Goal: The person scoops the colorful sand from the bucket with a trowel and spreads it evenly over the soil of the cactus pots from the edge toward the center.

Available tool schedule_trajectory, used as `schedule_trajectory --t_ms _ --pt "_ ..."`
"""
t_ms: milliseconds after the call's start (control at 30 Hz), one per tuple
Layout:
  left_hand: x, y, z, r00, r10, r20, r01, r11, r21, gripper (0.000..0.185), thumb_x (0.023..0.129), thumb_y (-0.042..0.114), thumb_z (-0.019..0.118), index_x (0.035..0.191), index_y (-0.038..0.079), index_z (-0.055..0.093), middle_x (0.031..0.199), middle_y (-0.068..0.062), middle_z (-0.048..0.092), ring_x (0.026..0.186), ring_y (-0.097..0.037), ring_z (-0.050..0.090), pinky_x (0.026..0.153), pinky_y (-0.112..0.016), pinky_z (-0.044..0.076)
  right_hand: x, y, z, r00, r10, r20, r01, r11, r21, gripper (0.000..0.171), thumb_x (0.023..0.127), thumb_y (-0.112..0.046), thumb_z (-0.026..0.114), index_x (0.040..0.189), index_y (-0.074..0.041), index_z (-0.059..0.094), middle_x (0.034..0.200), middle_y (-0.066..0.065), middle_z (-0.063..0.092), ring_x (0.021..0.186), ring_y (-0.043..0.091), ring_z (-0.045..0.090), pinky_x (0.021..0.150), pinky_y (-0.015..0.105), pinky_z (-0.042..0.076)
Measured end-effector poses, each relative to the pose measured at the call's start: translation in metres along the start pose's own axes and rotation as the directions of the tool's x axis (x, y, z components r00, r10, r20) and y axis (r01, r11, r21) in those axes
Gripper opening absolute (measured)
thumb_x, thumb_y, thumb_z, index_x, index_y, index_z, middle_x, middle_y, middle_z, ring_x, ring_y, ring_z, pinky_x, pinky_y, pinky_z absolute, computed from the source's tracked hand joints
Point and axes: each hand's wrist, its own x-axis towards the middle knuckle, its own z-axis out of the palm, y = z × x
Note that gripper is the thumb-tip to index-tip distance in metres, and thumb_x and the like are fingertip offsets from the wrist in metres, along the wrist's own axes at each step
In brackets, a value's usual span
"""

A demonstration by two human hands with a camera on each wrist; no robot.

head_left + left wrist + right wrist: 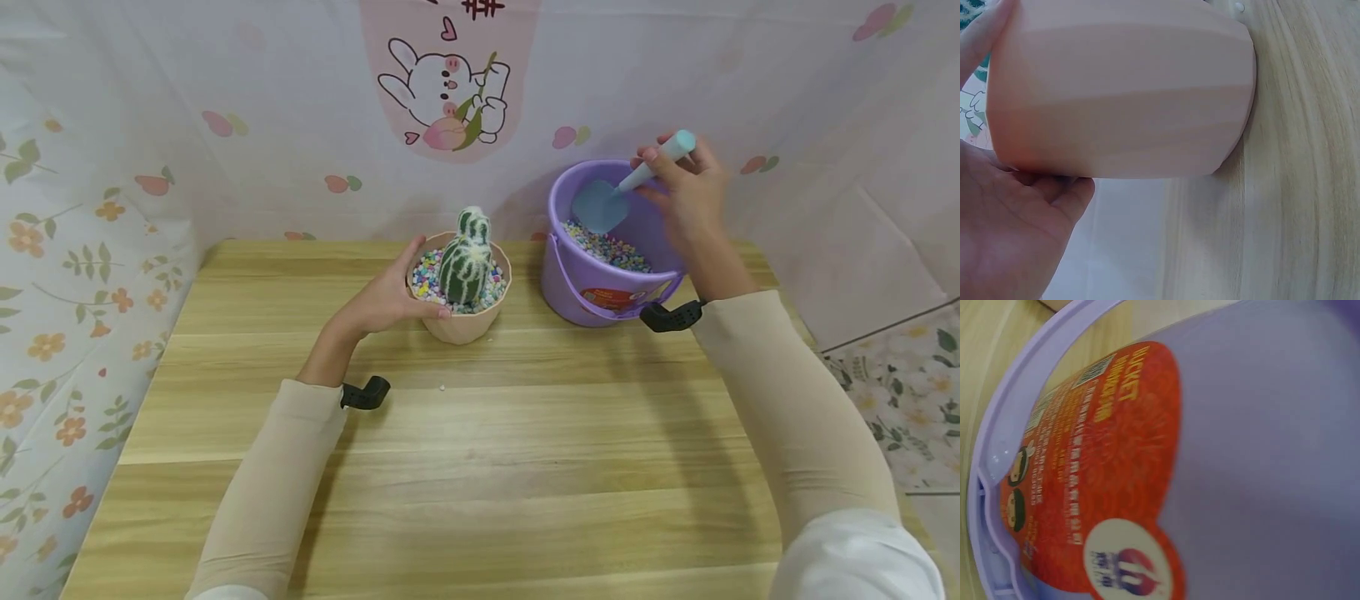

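A pink pot [465,321] with a green striped cactus [465,257] and coloured pebbles stands on the wooden table [480,467]. My left hand [390,296] grips its left side, thumb at the rim; the left wrist view shows the pot's wall [1122,94] against my palm [1010,237]. My right hand [686,200] holds a light blue scoop [607,200] by its handle above a purple bucket [581,292] of coloured pebbles. The scoop's blade is inside the bucket, over the pebbles. The right wrist view is filled by the bucket's wall and red label [1110,475].
Floral and rabbit-print cloth [450,92] hangs close behind and left of the table. One stray pebble [442,387] lies on the wood before the pot. The table's right edge lies just past the bucket.
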Motion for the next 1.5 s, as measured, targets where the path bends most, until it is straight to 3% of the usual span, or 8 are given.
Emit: schedule_trajectory --t_ms 167,300,533,767,933,1267,1500 --pt "0.000 -0.001 -0.001 1.000 0.004 -0.003 -0.004 1.000 0.015 0.121 0.074 0.033 0.085 0.158 0.017 0.000 0.163 -0.007 0.009 0.144 -0.024 0.024 0.117 -0.048 0.022 0.000 0.006 0.000 0.999 0.001 0.035 0.000 1.000 -0.031 0.029 0.080 0.005 0.075 0.105 0.003 0.059 0.096 0.016 0.069 0.098 0.031 0.066 0.073 0.038 0.059" --pt "0.001 -0.002 0.000 1.000 0.004 -0.003 -0.004 1.000 0.002 0.120 0.074 0.033 0.085 0.158 0.018 0.000 0.163 -0.007 0.010 0.144 -0.024 0.024 0.117 -0.048 0.022 0.000 0.010 0.001 0.994 -0.002 0.108 0.013 0.994 -0.105 0.024 0.082 0.003 0.074 0.102 0.001 0.060 0.096 0.015 0.068 0.100 0.029 0.064 0.078 0.035 0.058" --pt "0.000 -0.002 0.001 1.000 -0.005 -0.004 0.005 1.000 -0.012 0.121 0.073 0.033 0.086 0.158 0.018 0.000 0.162 -0.006 0.011 0.142 -0.023 0.027 0.117 -0.046 0.024 -0.004 0.016 0.001 0.957 -0.042 0.286 0.136 0.938 -0.319 0.016 0.084 -0.001 0.073 0.098 0.000 0.063 0.094 0.009 0.070 0.094 0.024 0.064 0.081 0.027 0.054" --pt "0.000 -0.003 0.001 1.000 -0.002 -0.001 0.002 1.000 0.002 0.120 0.074 0.034 0.085 0.158 0.020 -0.001 0.163 -0.006 0.009 0.144 -0.025 0.024 0.117 -0.048 0.023 -0.008 0.018 0.001 0.919 -0.064 0.388 0.226 0.894 -0.388 0.013 0.086 0.001 0.070 0.098 0.002 0.065 0.091 0.007 0.071 0.088 0.021 0.065 0.075 0.026 0.053" --pt "-0.001 -0.003 0.000 1.000 -0.005 -0.004 0.005 1.000 0.006 0.120 0.075 0.034 0.084 0.158 0.021 -0.001 0.163 -0.005 0.007 0.146 -0.025 0.020 0.117 -0.049 0.021 -0.007 0.020 0.000 0.920 -0.028 0.390 0.203 0.887 -0.415 0.015 0.086 -0.002 0.072 0.098 0.002 0.065 0.089 0.007 0.070 0.087 0.020 0.065 0.072 0.027 0.052" --pt "-0.001 -0.004 0.000 1.000 -0.016 -0.004 0.016 1.000 0.018 0.120 0.074 0.038 0.084 0.158 0.020 0.000 0.163 -0.003 0.007 0.146 -0.024 0.020 0.117 -0.049 0.021 -0.006 0.018 0.000 0.947 0.007 0.321 0.148 0.877 -0.457 0.021 0.087 -0.011 0.073 0.102 0.002 0.066 0.087 0.007 0.071 0.084 0.020 0.066 0.070 0.024 0.056" --pt "-0.002 -0.002 0.001 1.000 -0.006 0.000 0.006 1.000 0.009 0.120 0.075 0.035 0.084 0.158 0.018 -0.002 0.164 -0.003 0.005 0.147 -0.025 0.018 0.118 -0.049 0.019 -0.004 0.015 -0.002 0.964 -0.009 0.267 0.119 0.910 -0.398 0.029 0.088 -0.011 0.072 0.108 0.007 0.061 0.081 0.009 0.070 0.080 0.021 0.067 0.062 0.025 0.057"
